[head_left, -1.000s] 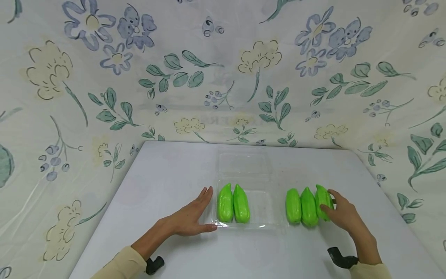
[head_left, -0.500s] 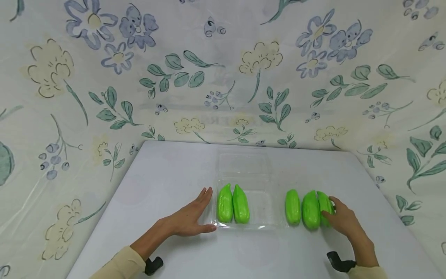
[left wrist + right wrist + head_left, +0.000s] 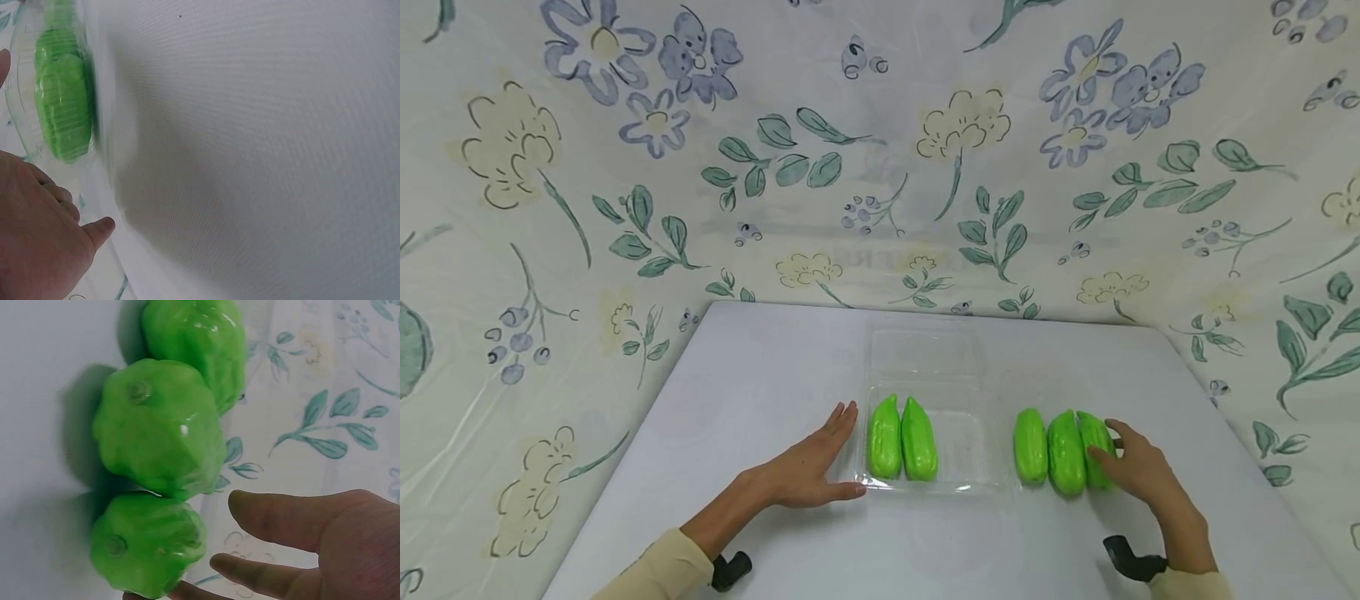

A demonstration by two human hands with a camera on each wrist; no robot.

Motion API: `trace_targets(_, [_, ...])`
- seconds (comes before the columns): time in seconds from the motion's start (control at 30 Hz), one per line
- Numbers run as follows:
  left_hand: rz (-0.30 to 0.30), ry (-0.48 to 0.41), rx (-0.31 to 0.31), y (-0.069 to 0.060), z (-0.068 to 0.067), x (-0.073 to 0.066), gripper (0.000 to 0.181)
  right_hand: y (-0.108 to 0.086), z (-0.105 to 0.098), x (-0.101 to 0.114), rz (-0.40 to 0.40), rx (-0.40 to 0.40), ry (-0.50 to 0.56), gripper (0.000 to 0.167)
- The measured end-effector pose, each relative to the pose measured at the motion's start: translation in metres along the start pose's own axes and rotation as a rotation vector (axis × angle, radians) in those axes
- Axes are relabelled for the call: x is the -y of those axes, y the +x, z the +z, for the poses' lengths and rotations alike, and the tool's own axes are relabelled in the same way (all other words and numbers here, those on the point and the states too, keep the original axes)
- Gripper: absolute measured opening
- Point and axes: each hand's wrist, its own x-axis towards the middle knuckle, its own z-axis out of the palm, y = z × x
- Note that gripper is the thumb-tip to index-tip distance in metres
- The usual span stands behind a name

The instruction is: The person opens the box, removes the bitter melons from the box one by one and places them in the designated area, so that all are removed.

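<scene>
Two glossy green gourds (image 3: 919,440) lie side by side in the left part of a clear plastic box (image 3: 962,483), its lid folded back. My left hand (image 3: 801,475) lies spread beside the box, fingers straight, thumb at its front left corner. To the right, three more ribbed green gourds stand in a row on the table: a left gourd (image 3: 1031,447), a middle gourd (image 3: 1067,454) and a right gourd (image 3: 1096,442). At the right gourd's outer side is my right hand (image 3: 1135,467). In the right wrist view its thumb (image 3: 275,515) is apart from that gourd, while some fingers touch its lower side.
The box's transparent lid (image 3: 925,350) lies flat behind it. A white table (image 3: 760,358) bears everything, with a flowered cloth (image 3: 880,192) hanging behind and at both sides. Black wrist mounts (image 3: 732,572) project inward from both sleeves.
The right hand and right gourd have come toward me, and that gourd now sits against the middle one. The middle gourd has shifted slightly nearer too. My left hand stays put.
</scene>
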Motion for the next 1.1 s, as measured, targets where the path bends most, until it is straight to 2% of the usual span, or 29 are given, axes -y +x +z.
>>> trace_targets(0.4, [0.004,0.001,-0.004,-0.001,0.0,0.0,0.11,0.0,-0.016,0.019,-0.037,-0.034,-0.037,0.065])
trace_targets(0.6, [0.004,0.006,0.0,-0.001,-0.001,-0.001,0.11,-0.001,-0.02,0.03,-0.085,-0.042,-0.04,0.064])
trace_targets(0.83, [0.005,0.013,0.006,0.0,-0.002,-0.001,0.11,-0.003,-0.02,0.054,-0.137,-0.055,-0.003,0.063])
trace_targets(1.1, [0.004,0.017,0.006,0.001,-0.002,-0.001,0.109,0.001,-0.01,0.085,-0.204,-0.074,0.049,0.06])
